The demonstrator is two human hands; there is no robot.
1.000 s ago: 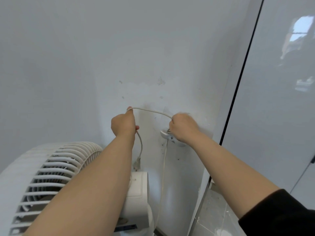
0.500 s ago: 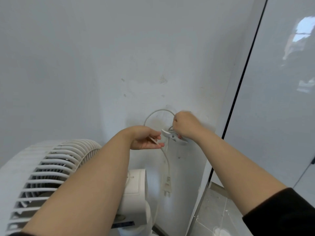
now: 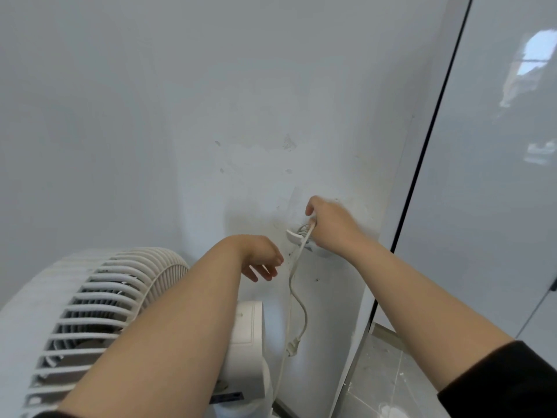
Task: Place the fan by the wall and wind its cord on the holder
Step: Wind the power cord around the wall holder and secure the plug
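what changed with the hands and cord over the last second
The left hand let go of the cord and dropped down, now open. The cord's loop is gone; its plug hangs loose below the holder. The right hand stays gripping the cord at the holder; the fan has not moved.

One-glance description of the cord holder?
Look at the white wall behind the fan, left of the dark vertical seam. The holder is the small white fitting at the right hand. It alone has the cord hanging from it, plug dangling below.
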